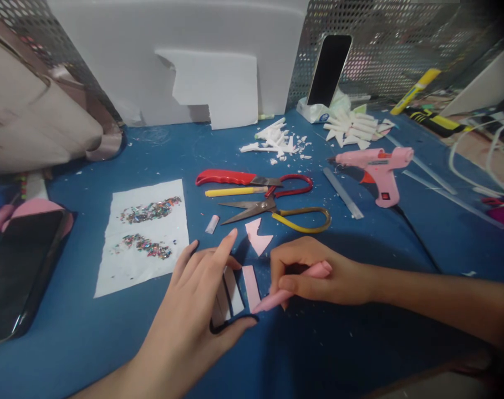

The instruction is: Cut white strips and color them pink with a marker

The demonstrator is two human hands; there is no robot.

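Observation:
My right hand (pixel 308 274) is closed around a pink pen (pixel 272 301), slanted so its tip meets the lower end of a pale pink strip (pixel 252 285). Left of that strip, my left hand (pixel 205 282) curls round a small white piece with black edges (pixel 234 293). Its thumb lies along the piece's near end and a bent finger sits at the far end, while the index finger points forward. The palm side of the piece is hidden. Just beyond the strip lies a torn pink scrap (pixel 258 237).
Scissors (pixel 262 208), a red-handled cutter (pixel 230 177) and a yellow pen (pixel 235 192) lie ahead. Glittery bits rest on white paper (pixel 106 277) at left, near a phone (pixel 19 271). A pink glue gun (pixel 380 166) lies right, white scraps (pixel 276 138) behind.

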